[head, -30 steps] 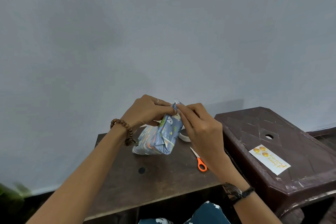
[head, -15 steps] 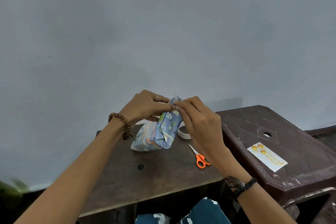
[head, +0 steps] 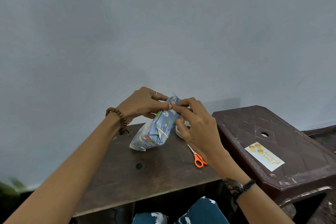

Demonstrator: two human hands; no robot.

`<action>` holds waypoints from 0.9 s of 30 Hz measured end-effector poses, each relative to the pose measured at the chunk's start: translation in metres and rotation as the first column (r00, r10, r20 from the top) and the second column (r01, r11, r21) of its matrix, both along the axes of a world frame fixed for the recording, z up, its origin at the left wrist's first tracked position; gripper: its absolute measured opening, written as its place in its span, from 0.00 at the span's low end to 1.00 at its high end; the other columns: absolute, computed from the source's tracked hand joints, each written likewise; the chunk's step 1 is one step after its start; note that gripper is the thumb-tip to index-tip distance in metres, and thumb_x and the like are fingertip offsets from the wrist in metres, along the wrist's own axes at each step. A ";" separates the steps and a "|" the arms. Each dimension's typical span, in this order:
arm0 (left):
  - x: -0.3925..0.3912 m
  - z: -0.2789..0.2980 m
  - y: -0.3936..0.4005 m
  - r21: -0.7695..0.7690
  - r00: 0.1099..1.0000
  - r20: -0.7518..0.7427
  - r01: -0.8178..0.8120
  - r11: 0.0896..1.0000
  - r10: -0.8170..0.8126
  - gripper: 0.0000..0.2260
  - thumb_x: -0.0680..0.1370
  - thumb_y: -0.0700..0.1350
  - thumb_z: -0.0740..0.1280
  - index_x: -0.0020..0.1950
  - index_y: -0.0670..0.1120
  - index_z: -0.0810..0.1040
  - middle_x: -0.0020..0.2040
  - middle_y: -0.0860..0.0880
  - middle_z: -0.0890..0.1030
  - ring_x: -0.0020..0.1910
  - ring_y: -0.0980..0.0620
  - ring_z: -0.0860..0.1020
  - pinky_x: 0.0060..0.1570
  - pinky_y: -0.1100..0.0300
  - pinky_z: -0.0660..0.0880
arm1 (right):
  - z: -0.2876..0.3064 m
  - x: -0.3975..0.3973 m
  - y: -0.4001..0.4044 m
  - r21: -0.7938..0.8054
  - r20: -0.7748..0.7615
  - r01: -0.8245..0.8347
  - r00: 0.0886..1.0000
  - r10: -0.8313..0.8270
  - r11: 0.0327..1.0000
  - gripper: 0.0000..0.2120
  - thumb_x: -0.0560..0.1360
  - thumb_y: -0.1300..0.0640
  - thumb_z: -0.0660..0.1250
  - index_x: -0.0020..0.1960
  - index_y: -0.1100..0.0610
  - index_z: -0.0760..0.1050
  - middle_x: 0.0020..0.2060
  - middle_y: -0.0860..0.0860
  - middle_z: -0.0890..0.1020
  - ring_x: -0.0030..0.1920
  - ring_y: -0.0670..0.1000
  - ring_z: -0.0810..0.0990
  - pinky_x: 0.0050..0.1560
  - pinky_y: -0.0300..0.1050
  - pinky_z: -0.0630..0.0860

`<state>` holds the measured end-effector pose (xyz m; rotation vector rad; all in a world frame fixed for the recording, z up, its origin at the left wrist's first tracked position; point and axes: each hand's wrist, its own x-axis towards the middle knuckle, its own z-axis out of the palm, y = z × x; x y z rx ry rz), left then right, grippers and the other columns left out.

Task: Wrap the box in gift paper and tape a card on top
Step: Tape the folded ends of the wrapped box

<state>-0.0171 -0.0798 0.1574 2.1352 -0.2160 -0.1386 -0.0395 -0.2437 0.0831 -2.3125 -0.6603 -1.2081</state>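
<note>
Blue patterned gift paper covers the box (head: 156, 129), tilted at frame centre w/ its lower end on the wooden table (head: 145, 174). Left hand (head: 143, 104) & right hand (head: 196, 125) both pinch the paper at its top end. Orange scissors (head: 197, 157) lie just right; card (head: 264, 156) sits on the brown stool (head: 291, 174), lower right.

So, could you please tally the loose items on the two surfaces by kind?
Wrapped box: 1
Orange-handled scissors: 1
Tape roll: 1
Card: 1
Total: 4
</note>
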 end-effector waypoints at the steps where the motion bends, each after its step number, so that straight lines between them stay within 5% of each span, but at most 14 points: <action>1: 0.000 0.000 0.000 -0.009 1.000 -0.005 -0.001 1.000 0.001 0.10 0.73 0.45 0.71 0.54 0.49 0.81 0.41 0.49 0.82 0.36 0.58 0.80 0.32 0.70 0.77 | -0.001 0.001 -0.002 -0.002 -0.012 -0.023 1.000 0.023 1.000 0.15 0.72 0.57 0.57 0.52 0.56 0.80 0.47 0.50 0.79 0.46 0.45 0.74 0.33 0.34 0.72; 13: -0.005 -0.002 -0.004 -0.039 0.995 0.004 -0.099 0.994 0.099 0.10 0.74 0.45 0.70 0.54 0.46 0.81 0.41 0.50 0.82 0.38 0.56 0.80 0.33 0.69 0.77 | -0.004 0.003 -0.005 0.033 -0.090 -0.155 0.983 0.157 0.987 0.17 0.71 0.59 0.55 0.54 0.60 0.78 0.51 0.53 0.78 0.52 0.46 0.73 0.36 0.41 0.78; 21: -0.015 -0.013 -0.012 0.160 0.925 0.315 -0.272 0.949 0.212 0.13 0.71 0.50 0.71 0.55 0.50 0.81 0.48 0.48 0.84 0.48 0.52 0.80 0.51 0.60 0.76 | 0.003 0.008 0.003 0.303 -0.146 -0.221 0.950 0.275 0.927 0.14 0.76 0.57 0.54 0.51 0.59 0.77 0.47 0.51 0.79 0.46 0.46 0.76 0.44 0.44 0.76; 27: -0.017 -0.014 -0.011 0.170 0.915 0.331 -0.298 0.939 0.231 0.15 0.72 0.50 0.70 0.58 0.49 0.80 0.52 0.46 0.83 0.51 0.51 0.80 0.51 0.61 0.74 | 0.011 0.017 0.004 0.146 -0.094 -0.157 0.981 0.172 0.977 0.18 0.78 0.55 0.55 0.61 0.57 0.77 0.45 0.53 0.77 0.41 0.49 0.78 0.37 0.47 0.78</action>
